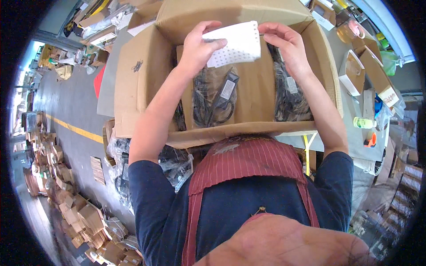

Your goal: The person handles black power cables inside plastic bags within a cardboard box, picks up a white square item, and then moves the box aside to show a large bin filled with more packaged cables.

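Over an open cardboard box point(317, 51), my left hand point(196, 48) grips a white sheet of small labels point(237, 39) by its left side, thumb on top. Rows of small dark marks cover its lower part and right edge. At that right edge is my right hand point(287, 43), thumb and fingertips drawn together; whatever is between them is too small to make out. Below the sheet, inside the box, lies a bagged black power adapter point(227, 90) with a coiled cable and a white label. Another bagged black cable bundle point(291, 95) lies under my right wrist.
Bagged black items point(175, 162) sit below the box's near left side. On the grey table at right are a small white carton point(352, 73), a green-labelled bottle point(364, 123) and an orange tape dispenser point(370, 139). Many cardboard boxes point(91, 217) line the floor at left.
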`<state>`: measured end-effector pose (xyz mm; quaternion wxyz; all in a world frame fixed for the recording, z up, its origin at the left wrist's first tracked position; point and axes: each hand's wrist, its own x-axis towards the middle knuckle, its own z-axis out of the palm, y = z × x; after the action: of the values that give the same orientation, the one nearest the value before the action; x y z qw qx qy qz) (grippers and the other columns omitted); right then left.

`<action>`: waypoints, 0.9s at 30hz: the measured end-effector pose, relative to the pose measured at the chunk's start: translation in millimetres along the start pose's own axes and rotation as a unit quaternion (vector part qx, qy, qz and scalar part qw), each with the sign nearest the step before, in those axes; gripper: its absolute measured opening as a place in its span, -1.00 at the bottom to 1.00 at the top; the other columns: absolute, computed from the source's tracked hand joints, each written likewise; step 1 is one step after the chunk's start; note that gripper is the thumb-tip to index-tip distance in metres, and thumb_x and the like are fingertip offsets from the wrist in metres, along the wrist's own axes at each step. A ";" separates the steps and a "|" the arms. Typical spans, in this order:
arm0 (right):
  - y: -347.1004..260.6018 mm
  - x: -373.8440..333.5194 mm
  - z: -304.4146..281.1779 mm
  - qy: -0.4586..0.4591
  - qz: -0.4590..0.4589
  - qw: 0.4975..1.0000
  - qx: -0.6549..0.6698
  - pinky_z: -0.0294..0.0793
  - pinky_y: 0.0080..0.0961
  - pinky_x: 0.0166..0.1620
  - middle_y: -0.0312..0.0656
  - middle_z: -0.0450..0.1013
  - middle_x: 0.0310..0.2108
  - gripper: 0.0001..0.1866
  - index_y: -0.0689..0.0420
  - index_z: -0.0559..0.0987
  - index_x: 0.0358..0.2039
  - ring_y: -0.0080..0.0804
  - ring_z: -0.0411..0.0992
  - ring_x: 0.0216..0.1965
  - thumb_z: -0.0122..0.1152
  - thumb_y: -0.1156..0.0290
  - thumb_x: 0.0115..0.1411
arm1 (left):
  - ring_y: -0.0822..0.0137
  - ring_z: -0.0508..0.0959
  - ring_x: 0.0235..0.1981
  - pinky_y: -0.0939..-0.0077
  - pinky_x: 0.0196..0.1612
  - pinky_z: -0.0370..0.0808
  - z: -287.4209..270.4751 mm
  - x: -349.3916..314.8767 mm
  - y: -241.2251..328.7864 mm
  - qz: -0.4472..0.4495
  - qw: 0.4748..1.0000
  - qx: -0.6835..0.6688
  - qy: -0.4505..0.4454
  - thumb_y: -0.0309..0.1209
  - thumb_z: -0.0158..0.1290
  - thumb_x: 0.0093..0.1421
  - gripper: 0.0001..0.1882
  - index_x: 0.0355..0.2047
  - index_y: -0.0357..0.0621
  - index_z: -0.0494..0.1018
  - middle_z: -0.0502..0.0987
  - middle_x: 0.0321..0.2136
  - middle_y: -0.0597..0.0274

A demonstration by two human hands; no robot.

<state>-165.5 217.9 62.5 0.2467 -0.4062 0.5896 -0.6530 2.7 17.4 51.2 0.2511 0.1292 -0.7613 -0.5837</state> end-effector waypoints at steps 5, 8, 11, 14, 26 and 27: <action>-10.4 -2.2 3.3 0.049 -0.072 0.986 -0.144 0.33 -0.37 0.23 -0.16 0.47 0.06 -0.54 0.18 0.47 0.08 -0.40 0.43 0.10 0.24 0.56 0.12 | 0.17 0.60 -0.16 0.38 -0.06 0.54 5.3 -3.4 16.8 0.245 0.933 0.253 0.068 -0.65 0.19 0.06 -0.70 -0.18 -0.11 0.53 0.59 -0.26 0.20; -6.4 -2.0 6.2 0.041 -0.155 0.948 -0.275 0.40 -0.30 0.17 -0.14 0.42 0.06 -0.44 0.12 0.42 0.11 -0.31 0.44 0.09 0.25 0.61 0.04 | 0.12 0.59 -0.17 0.33 -0.08 0.52 2.5 -3.0 25.4 0.414 0.837 0.357 0.037 -0.71 0.17 -0.09 -0.67 -0.28 -0.10 0.54 0.59 -0.27 0.21; -9.5 -5.8 12.9 0.024 -0.201 0.909 -0.365 0.44 -0.25 0.10 -0.01 0.33 0.04 -0.35 0.16 0.35 0.14 -0.09 0.42 0.06 0.15 0.69 -0.04 | 0.11 0.57 -0.15 0.28 -0.08 0.49 4.1 -7.8 35.6 0.425 0.832 0.356 0.021 -0.73 0.15 -0.20 -0.63 -0.33 -0.09 0.54 0.58 -0.27 0.21; -14.5 -6.8 16.8 0.029 -0.199 0.917 -0.346 0.45 -0.24 0.10 -0.01 0.35 0.02 -0.41 0.18 0.39 0.09 -0.09 0.43 0.06 0.15 0.70 -0.04 | 0.12 0.56 -0.13 0.29 -0.07 0.49 2.9 -6.9 33.4 0.424 0.833 0.354 0.033 -0.73 0.15 -0.21 -0.62 -0.33 -0.09 0.54 0.57 -0.25 0.21; -13.2 -1.9 12.5 0.052 -0.212 0.912 -0.348 0.52 -0.24 -0.08 -0.12 0.57 -0.30 -0.83 0.14 0.53 -0.20 -0.10 0.57 -0.21 0.19 0.55 0.16 | 0.39 0.63 -0.16 0.51 -0.04 0.53 7.4 -8.0 23.5 0.198 0.958 0.192 0.075 -0.57 0.18 0.19 -0.76 -0.12 -0.17 0.55 0.64 -0.20 0.19; -12.9 -1.8 11.2 0.053 -0.212 0.912 -0.348 0.52 -0.24 -0.08 -0.12 0.57 -0.30 -0.83 0.14 0.53 -0.20 -0.10 0.57 -0.21 0.19 0.55 0.16 | 0.43 0.62 -0.14 0.51 -0.02 0.53 7.6 -8.6 23.7 0.178 0.965 0.180 0.071 -0.57 0.19 0.19 -0.75 -0.10 -0.16 0.55 0.65 -0.19 0.22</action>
<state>-153.4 215.3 74.3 -0.0862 -0.5470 0.6917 -0.4636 8.1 34.6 70.4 0.3774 0.0756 -0.8445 -0.3725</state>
